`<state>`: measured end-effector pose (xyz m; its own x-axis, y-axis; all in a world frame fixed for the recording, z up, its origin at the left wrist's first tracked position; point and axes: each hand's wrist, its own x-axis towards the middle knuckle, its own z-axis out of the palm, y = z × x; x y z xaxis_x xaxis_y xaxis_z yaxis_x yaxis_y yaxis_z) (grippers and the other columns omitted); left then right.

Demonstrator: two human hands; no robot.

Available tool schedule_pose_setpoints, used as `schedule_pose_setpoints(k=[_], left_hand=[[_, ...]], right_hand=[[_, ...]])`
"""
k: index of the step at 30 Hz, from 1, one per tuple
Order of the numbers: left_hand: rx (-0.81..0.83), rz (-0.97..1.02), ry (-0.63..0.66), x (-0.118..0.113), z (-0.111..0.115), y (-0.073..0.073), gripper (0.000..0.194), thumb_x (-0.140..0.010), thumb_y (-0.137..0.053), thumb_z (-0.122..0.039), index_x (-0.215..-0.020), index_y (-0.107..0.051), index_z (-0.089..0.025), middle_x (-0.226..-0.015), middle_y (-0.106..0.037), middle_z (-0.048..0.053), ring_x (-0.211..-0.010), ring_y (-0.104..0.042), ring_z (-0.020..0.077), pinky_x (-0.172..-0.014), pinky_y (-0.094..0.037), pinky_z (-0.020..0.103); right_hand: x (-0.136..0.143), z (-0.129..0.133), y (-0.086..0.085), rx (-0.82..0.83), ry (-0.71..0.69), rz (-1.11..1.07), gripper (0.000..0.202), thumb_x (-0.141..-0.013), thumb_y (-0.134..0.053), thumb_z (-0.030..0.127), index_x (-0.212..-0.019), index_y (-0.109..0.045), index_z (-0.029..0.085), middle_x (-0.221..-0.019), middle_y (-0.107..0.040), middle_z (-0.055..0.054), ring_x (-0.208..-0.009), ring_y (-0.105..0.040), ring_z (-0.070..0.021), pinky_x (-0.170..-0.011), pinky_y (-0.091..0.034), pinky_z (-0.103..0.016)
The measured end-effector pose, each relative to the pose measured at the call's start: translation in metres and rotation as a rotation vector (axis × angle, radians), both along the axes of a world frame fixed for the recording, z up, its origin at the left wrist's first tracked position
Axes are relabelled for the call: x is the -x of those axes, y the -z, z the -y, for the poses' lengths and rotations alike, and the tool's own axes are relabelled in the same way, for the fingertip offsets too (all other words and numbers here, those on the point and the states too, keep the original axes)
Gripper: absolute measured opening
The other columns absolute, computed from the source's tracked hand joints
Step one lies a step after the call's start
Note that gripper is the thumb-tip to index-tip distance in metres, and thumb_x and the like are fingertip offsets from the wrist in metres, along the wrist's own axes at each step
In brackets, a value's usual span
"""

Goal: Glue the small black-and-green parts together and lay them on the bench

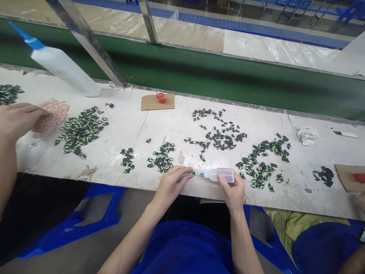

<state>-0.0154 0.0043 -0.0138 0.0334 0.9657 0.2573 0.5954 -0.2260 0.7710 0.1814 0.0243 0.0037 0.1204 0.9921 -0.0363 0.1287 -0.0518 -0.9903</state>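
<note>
My left hand (172, 180) pinches a small black and green plastic part (192, 173) near the table's front edge. In my right hand (235, 190) is a clear squeeze bottle (219, 175), held on its side. Its thin blue-based needle tip points left and ends close to the small part; whether the two touch I cannot tell. Left of my left hand lies a pile of black and green parts (162, 158). Another group of black and green parts (261, 169) spreads to the right of the bottle. Beyond my hands are scattered small black pieces (224, 139).
A large white bottle (65, 70) with a blue nozzle leans at the back left. A red cup (161, 97) sits on cardboard (146, 103). A co-worker's hand (19, 120) touches pink pieces (54, 114) at left. Crumpled tissue (307, 135) and a brush (346, 134) lie at right.
</note>
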Motion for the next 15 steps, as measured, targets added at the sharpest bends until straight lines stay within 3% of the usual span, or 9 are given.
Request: schedule_pose_setpoints(k=[4, 9, 15], left_hand=[[-0.048, -0.070, -0.006, -0.002, 0.000, 0.002, 0.013, -0.090, -0.059, -0.027, -0.092, -0.071, -0.022, -0.090, -0.076, 0.005, -0.083, -0.071, 0.0200, -0.078, -0.058, 0.033], [-0.148, -0.147, 0.009, -0.002, 0.001, 0.004, 0.014, -0.092, -0.057, -0.025, -0.095, -0.070, -0.021, -0.087, -0.076, 0.004, -0.080, -0.071, 0.0184, -0.078, -0.057, 0.033], [-0.157, -0.159, 0.002, -0.003, 0.000, 0.003, 0.013, -0.092, -0.057, -0.026, -0.092, -0.069, -0.021, -0.086, -0.077, 0.003, -0.078, -0.071, 0.0180, -0.076, -0.057, 0.032]], right_hand=[[0.012, -0.002, 0.001, 0.022, 0.028, 0.054, 0.024, -0.072, -0.067, 0.040, -0.063, -0.065, 0.017, -0.055, -0.063, 0.000, -0.052, -0.056, -0.0151, -0.049, -0.047, -0.025], [0.014, -0.003, 0.005, 0.063, 0.019, 0.072, 0.027, -0.074, -0.066, 0.042, -0.067, -0.067, 0.016, -0.059, -0.065, -0.002, -0.055, -0.057, -0.0156, -0.051, -0.047, -0.025], [0.014, -0.003, 0.004, 0.093, 0.012, 0.097, 0.030, -0.075, -0.065, 0.044, -0.066, -0.065, 0.016, -0.058, -0.063, -0.001, -0.055, -0.055, -0.0149, -0.052, -0.045, -0.024]])
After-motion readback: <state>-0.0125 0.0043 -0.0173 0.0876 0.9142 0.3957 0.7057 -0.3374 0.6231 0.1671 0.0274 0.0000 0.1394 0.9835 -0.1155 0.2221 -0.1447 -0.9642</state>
